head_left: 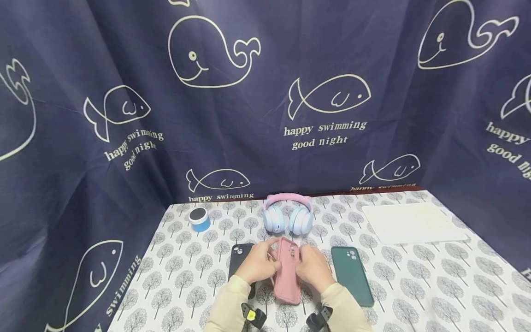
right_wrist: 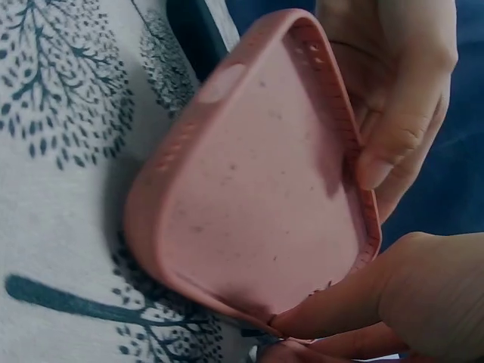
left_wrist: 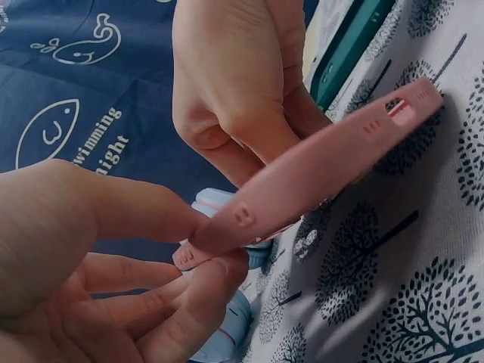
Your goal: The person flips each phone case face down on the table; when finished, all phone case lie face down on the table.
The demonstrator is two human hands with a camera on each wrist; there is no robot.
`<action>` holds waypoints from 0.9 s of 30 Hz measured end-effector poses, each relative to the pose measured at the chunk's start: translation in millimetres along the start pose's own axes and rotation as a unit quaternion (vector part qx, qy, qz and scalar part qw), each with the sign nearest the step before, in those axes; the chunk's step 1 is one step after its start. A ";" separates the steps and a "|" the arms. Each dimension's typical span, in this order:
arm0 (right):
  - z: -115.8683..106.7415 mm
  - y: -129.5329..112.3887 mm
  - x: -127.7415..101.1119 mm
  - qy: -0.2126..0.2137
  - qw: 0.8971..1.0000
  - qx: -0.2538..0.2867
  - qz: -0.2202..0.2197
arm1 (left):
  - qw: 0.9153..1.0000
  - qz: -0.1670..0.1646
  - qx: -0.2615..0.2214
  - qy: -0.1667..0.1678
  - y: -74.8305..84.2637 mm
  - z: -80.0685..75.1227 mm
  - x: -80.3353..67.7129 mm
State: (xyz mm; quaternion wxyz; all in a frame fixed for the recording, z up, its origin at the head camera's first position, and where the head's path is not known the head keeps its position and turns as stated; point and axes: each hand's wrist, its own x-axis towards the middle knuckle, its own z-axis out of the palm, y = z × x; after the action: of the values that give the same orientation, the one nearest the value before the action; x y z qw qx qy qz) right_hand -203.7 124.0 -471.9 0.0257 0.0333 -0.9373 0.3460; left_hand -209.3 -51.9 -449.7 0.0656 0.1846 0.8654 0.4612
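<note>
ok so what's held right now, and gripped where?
The pink phone case, held by both hands at its far, camera-cutout end: the left hand pinches the left edge, the right hand grips the right edge. Its near end rests on the table.

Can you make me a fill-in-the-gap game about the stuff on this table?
1. Both hands hold the ____ phone case.
2. The headphones have a ____ headband.
3. The phone case lying next to the right hand is ____.
4. The little round speaker near the left hand side has a ____ body.

Missing words: pink; pink; green; blue
</note>
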 end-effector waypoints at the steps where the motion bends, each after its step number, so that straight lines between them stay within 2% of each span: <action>1: 1.4 0.3 0.4 0.000 1.000 0.000 0.000 | 1.000 0.001 -0.001 0.001 0.3 -0.1 0.3; 6: 8.0 0.9 0.8 0.010 0.999 0.013 -0.030 | 1.000 0.020 -0.012 0.010 1.4 0.1 1.4; 10: 10.0 -1.8 -0.4 0.013 0.999 0.029 -0.044 | 0.998 0.061 -0.015 0.019 4.9 2.1 1.8; 13: 11.4 -3.8 -0.8 0.007 0.998 0.042 -0.039 | 0.996 0.082 0.001 0.024 8.7 5.4 2.1; 17: 15.0 -2.3 0.4 0.013 0.998 0.032 -0.048 | 0.997 0.074 0.018 0.028 12.3 10.5 2.7; 21: 18.4 1.1 2.2 0.023 0.998 0.019 -0.062 | 0.998 0.059 0.015 0.026 13.2 13.2 3.5; 27: 22.0 3.3 2.4 0.019 0.998 0.025 -0.055 | 0.999 0.049 0.009 0.020 6.8 15.1 2.7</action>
State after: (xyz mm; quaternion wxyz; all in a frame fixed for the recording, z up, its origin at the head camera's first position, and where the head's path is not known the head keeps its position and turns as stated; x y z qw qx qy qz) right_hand -206.9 112.1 -490.5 0.0612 0.0786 -0.9246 0.3676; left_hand -205.7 -35.7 -452.5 0.0240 0.2181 0.8605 0.4598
